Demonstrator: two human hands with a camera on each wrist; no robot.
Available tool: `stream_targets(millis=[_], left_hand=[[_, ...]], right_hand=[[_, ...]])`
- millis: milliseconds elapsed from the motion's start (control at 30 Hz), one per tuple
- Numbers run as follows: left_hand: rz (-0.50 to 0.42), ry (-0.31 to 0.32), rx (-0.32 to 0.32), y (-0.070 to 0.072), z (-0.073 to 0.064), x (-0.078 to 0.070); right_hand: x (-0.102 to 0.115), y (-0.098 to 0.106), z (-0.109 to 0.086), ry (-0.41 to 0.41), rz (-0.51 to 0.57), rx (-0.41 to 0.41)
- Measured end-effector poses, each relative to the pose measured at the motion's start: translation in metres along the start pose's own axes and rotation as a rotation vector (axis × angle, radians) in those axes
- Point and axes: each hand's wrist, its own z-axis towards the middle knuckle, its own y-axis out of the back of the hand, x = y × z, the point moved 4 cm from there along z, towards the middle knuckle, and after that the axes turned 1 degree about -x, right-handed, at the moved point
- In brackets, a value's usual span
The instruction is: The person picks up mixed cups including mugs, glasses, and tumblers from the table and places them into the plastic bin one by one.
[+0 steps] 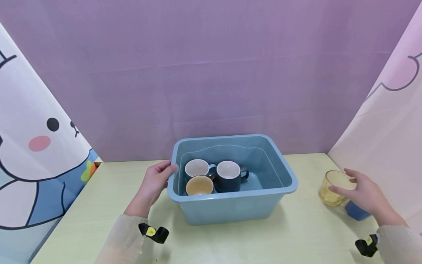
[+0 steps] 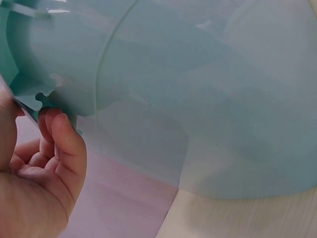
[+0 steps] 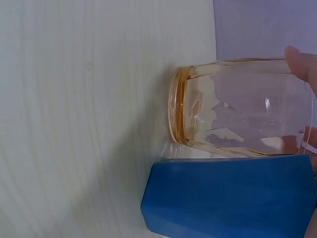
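My left hand [image 1: 157, 179] grips the left rim of a blue plastic tub [image 1: 230, 207]; the left wrist view shows its fingers curled at the rim. Inside the tub, toward its left, stand a mug with a white inside [image 1: 196, 168], a cup with a cream inside [image 1: 199, 185] and a dark mug [image 1: 228, 179]. Far to the right, my right hand [image 1: 366, 190] holds a clear amber glass cup [image 1: 331, 190] near its rim, thumb on one side and fingers on the other. Close beside the glass is a smooth, faceted blue object [image 3: 228, 198], partly under the hand in the head view.
Everything is on a pale wooden table [image 1: 230, 242]. A purple cloth [image 1: 211, 73] hangs behind it, a cartoon-printed cloth [image 1: 39, 146] at the left and a pale printed cloth [image 1: 389, 139] at the right, near the right hand.
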Motion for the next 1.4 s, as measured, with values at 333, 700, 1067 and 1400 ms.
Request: stream_targets(millis=[333, 700, 1067, 1400], left_hand=[[-0.001, 0.007, 0.004, -0.001, 0.0, -0.001], [0.002, 0.008, 0.0, -0.001, -0.001, -0.001], [0.0, 0.012, -0.001, -0.001, 0.0, -0.001], [-0.002, 0.012, -0.002, 0.0, 0.0, -0.001]], right_hand=[[0.009, -0.001, -0.002, 0.046, 0.019, -0.055], [0.008, 0.0, -0.002, 0.059, 0.018, -0.106], [0.013, 0.006, -0.002, 0.077, 0.04, -0.138], [0.019, 0.013, -0.001, 0.086, 0.063, -0.161]])
